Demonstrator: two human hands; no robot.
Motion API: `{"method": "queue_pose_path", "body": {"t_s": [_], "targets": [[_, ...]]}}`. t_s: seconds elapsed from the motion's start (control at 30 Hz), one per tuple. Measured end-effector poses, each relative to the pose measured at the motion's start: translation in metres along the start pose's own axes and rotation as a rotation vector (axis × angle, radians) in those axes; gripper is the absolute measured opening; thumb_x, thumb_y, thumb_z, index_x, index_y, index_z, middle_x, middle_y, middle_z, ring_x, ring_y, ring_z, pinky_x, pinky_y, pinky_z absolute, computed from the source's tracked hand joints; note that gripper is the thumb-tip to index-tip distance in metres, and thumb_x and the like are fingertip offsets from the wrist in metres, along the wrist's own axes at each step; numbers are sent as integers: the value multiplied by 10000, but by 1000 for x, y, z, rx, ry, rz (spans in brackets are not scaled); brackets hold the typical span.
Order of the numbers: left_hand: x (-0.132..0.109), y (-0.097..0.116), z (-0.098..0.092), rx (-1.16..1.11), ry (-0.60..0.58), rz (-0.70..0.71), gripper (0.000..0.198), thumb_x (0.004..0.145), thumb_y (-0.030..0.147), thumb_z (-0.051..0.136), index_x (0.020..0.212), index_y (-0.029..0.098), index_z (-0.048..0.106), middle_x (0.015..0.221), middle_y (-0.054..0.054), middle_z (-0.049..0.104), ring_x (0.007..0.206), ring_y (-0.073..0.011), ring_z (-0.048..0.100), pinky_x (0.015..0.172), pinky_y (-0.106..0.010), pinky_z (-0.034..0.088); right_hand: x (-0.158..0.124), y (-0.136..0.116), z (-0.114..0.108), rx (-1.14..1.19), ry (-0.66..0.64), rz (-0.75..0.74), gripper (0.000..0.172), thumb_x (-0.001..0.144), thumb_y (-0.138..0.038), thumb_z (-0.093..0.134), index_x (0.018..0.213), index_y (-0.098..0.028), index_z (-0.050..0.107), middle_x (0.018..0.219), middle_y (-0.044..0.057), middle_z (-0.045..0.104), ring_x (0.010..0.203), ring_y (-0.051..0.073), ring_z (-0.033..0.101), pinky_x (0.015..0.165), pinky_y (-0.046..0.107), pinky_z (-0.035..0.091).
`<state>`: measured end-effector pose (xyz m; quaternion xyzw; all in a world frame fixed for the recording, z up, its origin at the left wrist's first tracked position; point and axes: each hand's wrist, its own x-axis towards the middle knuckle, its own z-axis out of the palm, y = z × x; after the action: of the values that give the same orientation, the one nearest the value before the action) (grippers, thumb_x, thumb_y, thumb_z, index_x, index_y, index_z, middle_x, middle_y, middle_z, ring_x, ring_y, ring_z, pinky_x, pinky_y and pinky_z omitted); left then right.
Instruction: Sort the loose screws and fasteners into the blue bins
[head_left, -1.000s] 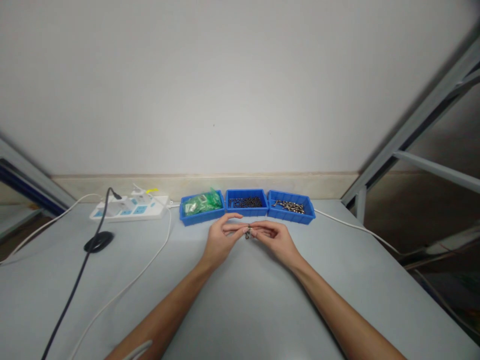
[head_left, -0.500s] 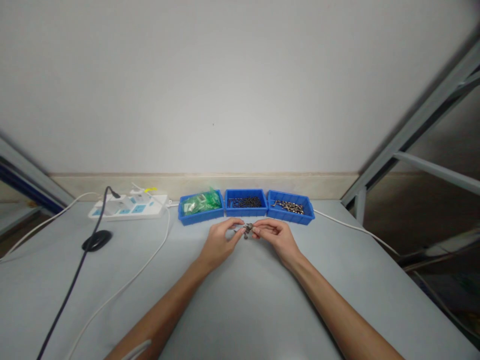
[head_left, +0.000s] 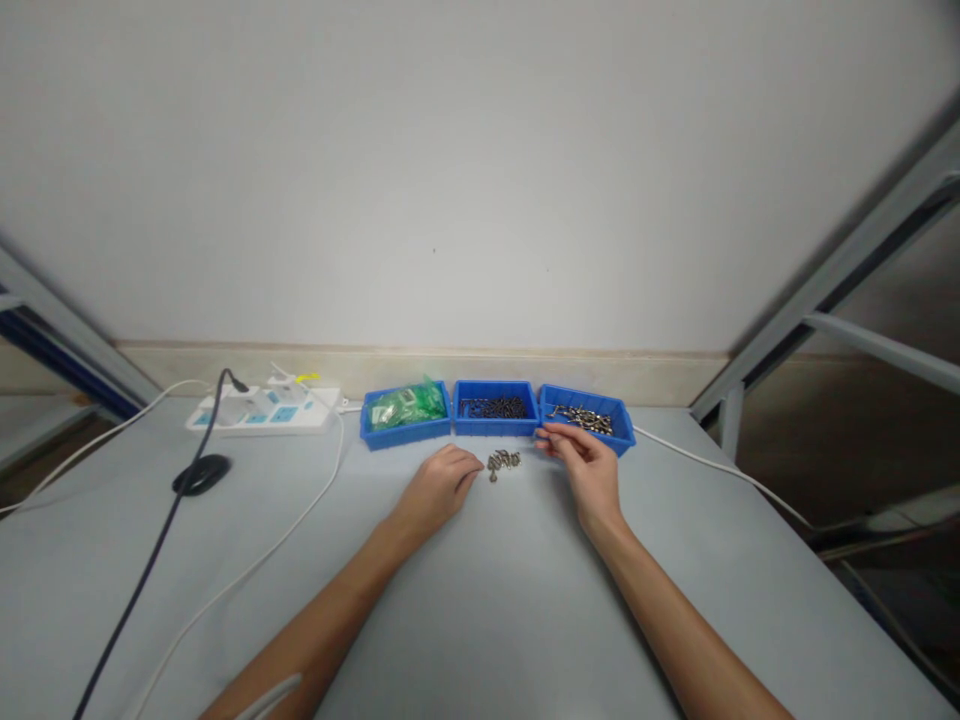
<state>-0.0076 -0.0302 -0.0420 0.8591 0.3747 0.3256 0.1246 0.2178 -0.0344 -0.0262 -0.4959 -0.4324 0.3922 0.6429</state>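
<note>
Plainly, reading the smooth pale-grey tabletop [head_left: 480, 620] as a clock face. Well out at nine o'clock, seeing a flat black oval disc [head_left: 213, 472] beneath a thick dark cable [head_left: 166, 528]. Just past nine, finding a long white plastic power strip [head_left: 319, 409] with blue socket panels. At ten, looking into a blue ribbed plastic bin [head_left: 405, 438] and noticing a crumpled green translucent plastic bag [head_left: 409, 405] inside. Around half past eight, near the hub, observing the bare left hand [head_left: 439, 487], fingers curled and pressed together, thumb tip close to the index tip; being unable to tell of any piece pinched there. At twelve, seeing a second blue plastic bin [head_left: 495, 428] with many small dark metal pieces [head_left: 504, 407] inside. At the hub, finding a loose pile of small silver-and-bronze metal pieces [head_left: 504, 460], lying on the tabletop just beside the left fingertips. At three, observing the bare right hand [head_left: 596, 478], fingers bent, thumb near the forefinger; being unable to tell of any grip. Behind it, at two, seeing a third blue plastic bin [head_left: 622, 432], partly hidden, with shiny metal pieces [head_left: 591, 419] inside. Farther out at three, following a thin white cable [head_left: 727, 464].
</note>
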Motion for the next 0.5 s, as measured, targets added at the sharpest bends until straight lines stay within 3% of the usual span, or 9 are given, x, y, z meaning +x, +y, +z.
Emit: {"method": "queue_pose_path", "body": {"t_s": [0.2, 0.33, 0.5], "targets": [[3, 8, -2, -173, 144, -149, 231, 875, 152, 583, 1078, 183, 691, 968, -75, 758, 835, -191, 715, 848, -348, 576, -10, 3, 9, -82, -288, 77, 253, 758, -350, 712, 925, -164, 744, 808, 87, 770, 682, 215, 725, 698, 347, 583], [6, 17, -2, -475, 191, -339, 300, 845, 224, 644, 1141, 176, 627, 939, -70, 765, 837, -191, 746, 828, -332, 608, -15, 5, 13, -126, -381, 59, 243, 778, -314, 693, 961, -161, 736, 829, 80, 763, 724, 202, 722, 720, 330, 579], [10, 19, -1, -809, 211, -539, 399, 780, 342, 750, 1085, 175, 555, 962, -96, 766, 891, -225, 753, 872, -374, 605, -20, 5, 17, -143, -441, 29, 255, 780, -317, 709, 978, -158, 730, 856, 92, 760, 781, 209, 722, 758, 343, 582]]}}
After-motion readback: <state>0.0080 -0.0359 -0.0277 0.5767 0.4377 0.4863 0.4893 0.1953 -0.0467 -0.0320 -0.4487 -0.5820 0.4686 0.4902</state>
